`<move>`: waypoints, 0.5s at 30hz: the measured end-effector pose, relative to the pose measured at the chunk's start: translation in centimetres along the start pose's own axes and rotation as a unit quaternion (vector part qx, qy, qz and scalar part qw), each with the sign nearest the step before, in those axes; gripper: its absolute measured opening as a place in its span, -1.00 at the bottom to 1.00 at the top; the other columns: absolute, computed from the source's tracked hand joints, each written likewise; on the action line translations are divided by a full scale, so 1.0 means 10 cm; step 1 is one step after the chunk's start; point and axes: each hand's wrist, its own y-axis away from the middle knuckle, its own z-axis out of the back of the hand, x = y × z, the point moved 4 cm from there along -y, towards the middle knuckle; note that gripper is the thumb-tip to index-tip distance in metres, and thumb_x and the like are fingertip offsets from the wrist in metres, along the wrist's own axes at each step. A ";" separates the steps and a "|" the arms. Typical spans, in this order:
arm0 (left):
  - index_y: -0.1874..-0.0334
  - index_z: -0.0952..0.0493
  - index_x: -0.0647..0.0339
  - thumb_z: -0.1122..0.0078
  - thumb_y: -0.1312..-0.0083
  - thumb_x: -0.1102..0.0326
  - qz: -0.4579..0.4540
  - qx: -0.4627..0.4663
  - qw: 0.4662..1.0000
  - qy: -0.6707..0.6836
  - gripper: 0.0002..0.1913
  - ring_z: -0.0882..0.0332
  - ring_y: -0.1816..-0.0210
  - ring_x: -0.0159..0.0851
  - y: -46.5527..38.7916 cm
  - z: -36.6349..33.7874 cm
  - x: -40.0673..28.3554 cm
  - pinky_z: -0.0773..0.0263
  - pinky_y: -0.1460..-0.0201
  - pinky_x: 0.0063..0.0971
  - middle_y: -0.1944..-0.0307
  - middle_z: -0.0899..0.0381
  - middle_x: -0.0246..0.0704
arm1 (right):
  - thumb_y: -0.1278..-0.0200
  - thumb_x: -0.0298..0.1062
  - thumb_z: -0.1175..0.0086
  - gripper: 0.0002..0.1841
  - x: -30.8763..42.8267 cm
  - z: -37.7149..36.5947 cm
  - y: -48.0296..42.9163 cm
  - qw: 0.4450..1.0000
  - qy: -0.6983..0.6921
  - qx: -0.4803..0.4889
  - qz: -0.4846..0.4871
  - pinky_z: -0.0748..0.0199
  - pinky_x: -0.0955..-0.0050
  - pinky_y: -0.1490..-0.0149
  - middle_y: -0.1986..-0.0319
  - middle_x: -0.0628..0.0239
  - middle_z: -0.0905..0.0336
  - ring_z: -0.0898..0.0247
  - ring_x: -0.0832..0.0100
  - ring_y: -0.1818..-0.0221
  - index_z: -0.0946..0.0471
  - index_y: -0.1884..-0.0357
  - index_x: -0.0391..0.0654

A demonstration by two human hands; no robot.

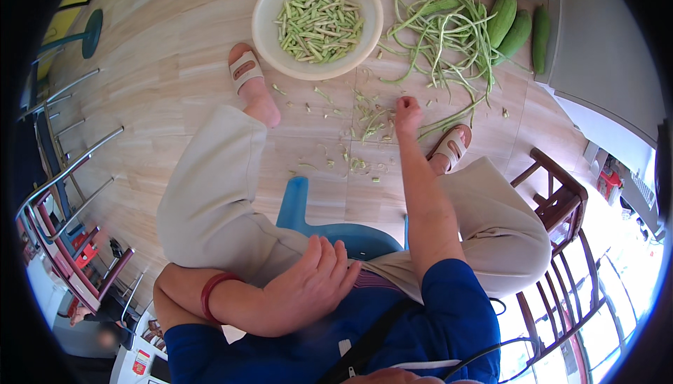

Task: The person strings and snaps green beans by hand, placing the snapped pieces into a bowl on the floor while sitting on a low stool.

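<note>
My left hand [313, 289] is raised in front of my chest, palm toward me, with nothing seen in it; a red bangle [209, 294] circles its forearm. My right hand [408, 114] reaches down toward the floor, its fingers curled, and whether they pinch something cannot be seen. Beside it lie bean scraps [372, 130], trimmed ends and thin strings. Beyond, a cream plastic basin [263, 42] holds cut pieces of long bean [320, 26]. To the right of the basin, whole yardlong beans [447, 42] are heaped in a tangle on the floor.
Several green gourds [503, 18] lie beside the heap, near a grey cabinet [604, 42]. A blue plastic stool [347, 234] is under me. A wooden chair [562, 205] stands at right, metal-framed chairs [79, 168] at left. Part of another person [108, 331] shows lower left.
</note>
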 end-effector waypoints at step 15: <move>-0.09 -0.43 0.20 0.16 -0.22 0.25 0.017 0.015 1.000 0.004 -0.59 -0.45 0.08 -0.04 0.02 0.03 0.01 -0.26 -0.11 -0.19 0.05 -0.49 -0.10 | -0.02 -0.25 -0.02 -0.81 -0.06 -0.11 -0.35 0.982 0.186 0.008 0.016 -0.46 0.17 0.21 0.45 0.07 -0.58 -0.52 0.08 0.34 -0.53 0.38 -0.13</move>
